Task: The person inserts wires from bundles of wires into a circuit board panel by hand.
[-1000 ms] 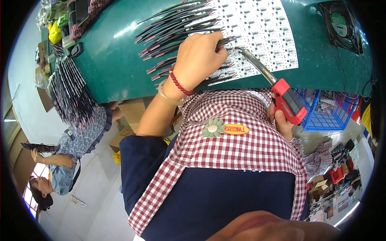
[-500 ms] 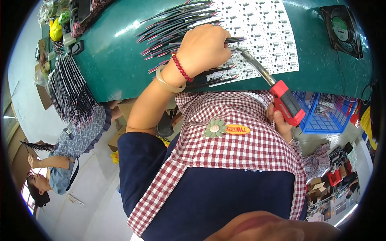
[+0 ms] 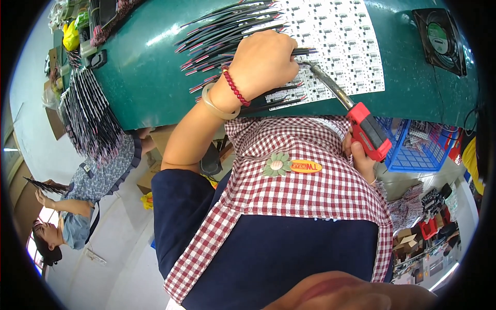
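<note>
My left hand, with a red bead bracelet and a pale bangle at its wrist, rests curled over a white printed circuit board panel. Its fingertips are tucked out of sight, hiding what they pinch. Several black cables with red and white wire ends lie in a row under and beside this hand, their right ends on the panel. My right hand is closed round the red and black handle of a soldering iron. The iron's metal tip meets the panel just right of my left fingers.
A black fan stands at the right of the green table. A thick bundle of black cables hangs over the left edge. Below right is a blue crate. At left, another person holds dark wires.
My left hand and the iron's tip have barely shifted. The other person's raised hand and head have moved slightly.
</note>
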Demonstrator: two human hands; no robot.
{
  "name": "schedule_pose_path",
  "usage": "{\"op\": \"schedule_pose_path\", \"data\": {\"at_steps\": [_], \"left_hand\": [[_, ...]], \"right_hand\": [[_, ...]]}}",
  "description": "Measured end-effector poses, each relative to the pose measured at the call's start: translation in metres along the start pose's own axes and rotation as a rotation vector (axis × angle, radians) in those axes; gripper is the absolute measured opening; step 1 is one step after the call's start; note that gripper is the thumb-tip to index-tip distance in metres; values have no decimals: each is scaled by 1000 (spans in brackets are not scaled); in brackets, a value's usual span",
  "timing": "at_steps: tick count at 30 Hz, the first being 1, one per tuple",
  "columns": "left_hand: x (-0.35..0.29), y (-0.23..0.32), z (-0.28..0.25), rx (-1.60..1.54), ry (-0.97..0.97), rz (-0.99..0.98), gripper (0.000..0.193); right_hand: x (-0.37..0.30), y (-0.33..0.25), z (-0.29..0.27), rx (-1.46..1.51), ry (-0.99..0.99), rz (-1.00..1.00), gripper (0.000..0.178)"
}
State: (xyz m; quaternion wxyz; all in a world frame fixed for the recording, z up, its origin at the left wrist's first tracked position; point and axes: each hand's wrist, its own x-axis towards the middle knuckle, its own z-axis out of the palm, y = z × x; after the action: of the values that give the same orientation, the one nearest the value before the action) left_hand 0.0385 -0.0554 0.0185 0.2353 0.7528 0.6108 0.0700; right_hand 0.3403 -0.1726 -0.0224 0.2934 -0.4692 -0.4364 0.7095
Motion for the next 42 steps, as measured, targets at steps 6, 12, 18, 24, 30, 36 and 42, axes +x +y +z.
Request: {"op": "schedule_pose_path", "data": {"at_steps": [6,12,18,24,30,36,42], "left_hand": [[0,3,-3,0,-34,-30,16],[-2,3,-5,20,-80,-58,15],[-11,3,1,-128,5,-79,16],[-20,18,8,-79,125,-155,16],[-22,20,15,-10,153,-133,16],[-21,23,15,34,142,-131,18],[-21,23,14,38,144,-127,17]], "right_hand": [[5,-11,8,176,8,-120,61],[1,-13,7,100,38,-65,61],[-1,-11,7,67,48,-64,59],[-2,-5,6,89,57,-37,56],[-1,-4,7,85,42,-48,50],[-4,-1,4,-14,30,-13,38],[-6,8,-7,-204,42,-62,33]]}}
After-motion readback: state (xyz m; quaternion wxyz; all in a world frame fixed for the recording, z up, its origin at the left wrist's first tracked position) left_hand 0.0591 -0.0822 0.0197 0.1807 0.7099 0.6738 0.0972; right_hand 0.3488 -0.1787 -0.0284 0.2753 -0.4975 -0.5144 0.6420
